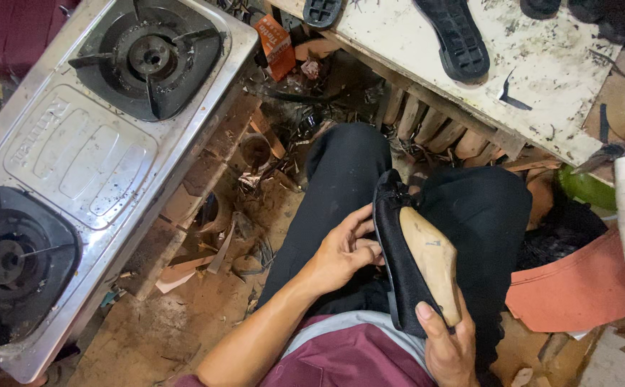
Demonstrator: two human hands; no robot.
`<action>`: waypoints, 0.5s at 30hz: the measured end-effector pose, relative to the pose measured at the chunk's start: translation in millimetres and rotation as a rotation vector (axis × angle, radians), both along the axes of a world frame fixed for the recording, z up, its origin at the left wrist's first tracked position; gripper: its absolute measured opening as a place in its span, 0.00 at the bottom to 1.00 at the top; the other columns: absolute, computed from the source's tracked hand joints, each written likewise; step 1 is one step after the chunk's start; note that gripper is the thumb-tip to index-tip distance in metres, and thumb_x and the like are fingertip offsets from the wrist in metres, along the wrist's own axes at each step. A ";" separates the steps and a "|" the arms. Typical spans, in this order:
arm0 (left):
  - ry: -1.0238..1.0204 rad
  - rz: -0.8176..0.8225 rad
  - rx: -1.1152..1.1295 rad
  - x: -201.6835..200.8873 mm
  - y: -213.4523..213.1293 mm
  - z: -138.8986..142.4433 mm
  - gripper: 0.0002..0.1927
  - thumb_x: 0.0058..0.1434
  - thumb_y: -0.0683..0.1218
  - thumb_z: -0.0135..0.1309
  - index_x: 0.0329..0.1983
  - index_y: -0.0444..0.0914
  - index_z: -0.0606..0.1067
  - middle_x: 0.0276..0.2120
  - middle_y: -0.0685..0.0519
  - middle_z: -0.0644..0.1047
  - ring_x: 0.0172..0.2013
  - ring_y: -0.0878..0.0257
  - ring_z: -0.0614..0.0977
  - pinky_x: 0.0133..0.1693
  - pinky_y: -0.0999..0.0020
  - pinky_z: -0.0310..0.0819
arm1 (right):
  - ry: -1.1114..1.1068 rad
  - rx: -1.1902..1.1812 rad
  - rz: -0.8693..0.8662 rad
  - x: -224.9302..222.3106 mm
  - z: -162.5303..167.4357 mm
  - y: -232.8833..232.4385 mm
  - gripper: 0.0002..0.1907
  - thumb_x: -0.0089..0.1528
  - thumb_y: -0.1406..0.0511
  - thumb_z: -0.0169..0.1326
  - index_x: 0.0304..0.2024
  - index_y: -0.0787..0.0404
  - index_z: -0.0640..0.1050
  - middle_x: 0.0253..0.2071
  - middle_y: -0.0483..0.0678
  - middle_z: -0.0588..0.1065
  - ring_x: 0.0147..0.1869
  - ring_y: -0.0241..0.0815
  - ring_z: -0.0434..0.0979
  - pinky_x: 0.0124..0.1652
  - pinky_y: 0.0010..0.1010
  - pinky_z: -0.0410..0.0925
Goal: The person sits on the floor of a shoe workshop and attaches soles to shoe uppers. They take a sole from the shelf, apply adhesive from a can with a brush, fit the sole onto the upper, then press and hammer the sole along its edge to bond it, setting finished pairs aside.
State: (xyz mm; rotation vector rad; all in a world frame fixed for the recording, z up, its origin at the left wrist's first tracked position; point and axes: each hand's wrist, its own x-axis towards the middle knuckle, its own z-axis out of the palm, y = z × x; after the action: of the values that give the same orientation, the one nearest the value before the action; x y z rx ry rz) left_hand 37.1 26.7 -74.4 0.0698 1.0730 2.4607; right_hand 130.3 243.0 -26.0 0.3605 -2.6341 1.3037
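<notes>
A black fabric shoe upper stretched over a pale wooden foot-shaped last (420, 269) rests on the seated person's lap, propped against the right thigh of the black trousers (484, 215), which seems to steady it at a working angle with the bare wooden bottom turned up toward the camera. The right hand (450, 342) is clenched around the nearer end of the last, thumb pressed on the wood near the edge of the fabric, so the piece cannot slip. The left hand (344, 251) is curled against the side of the upper, fingertips pressing the black material toward the wood; whether it pinches a fold or only pushes on it is hard to tell from this angle. The long axis of the last runs from the person's belly out toward the knees, leaning a little to the left in the head view, with the far end pointing away toward the stained white worktop (541, 79), where a black rubber outsole (455, 36) lies flat. A two-burner steel gas stove (83, 150) sits well apart on the left above the littered earthen floor (183, 315).
</notes>
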 end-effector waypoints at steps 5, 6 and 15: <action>-0.075 0.060 0.042 1.1 -6.7 10.2 0.39 0.66 0.43 0.52 0.78 0.37 0.52 0.62 0.44 0.72 0.50 0.63 0.81 0.54 0.64 0.74 | -0.414 -0.059 -0.258 5.9 3.4 -1.4 0.41 0.50 0.68 0.64 0.65 0.74 0.67 0.59 0.67 0.74 0.64 0.64 0.76 0.60 0.44 0.65; -0.085 0.093 0.043 0.5 -8.2 11.7 0.36 0.66 0.44 0.53 0.75 0.36 0.56 0.60 0.46 0.73 0.51 0.64 0.80 0.56 0.65 0.73 | -0.274 -0.009 -0.146 5.7 3.6 -2.4 0.41 0.48 0.67 0.65 0.63 0.72 0.68 0.61 0.68 0.71 0.64 0.66 0.75 0.60 0.45 0.66; -0.053 0.231 -0.086 2.2 -19.6 17.6 0.15 0.62 0.46 0.60 0.48 0.34 0.75 0.41 0.52 0.80 0.42 0.66 0.79 0.49 0.68 0.72 | 0.191 0.103 0.180 -0.4 -7.1 -4.2 0.37 0.50 0.60 0.68 0.59 0.60 0.70 0.64 0.70 0.66 0.67 0.68 0.69 0.61 0.50 0.66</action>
State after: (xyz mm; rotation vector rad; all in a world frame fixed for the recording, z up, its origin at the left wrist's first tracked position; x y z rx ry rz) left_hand 39.4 7.1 -56.8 -0.1531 1.2222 2.5976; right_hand 129.9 238.8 -33.1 0.7156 -2.5609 1.1204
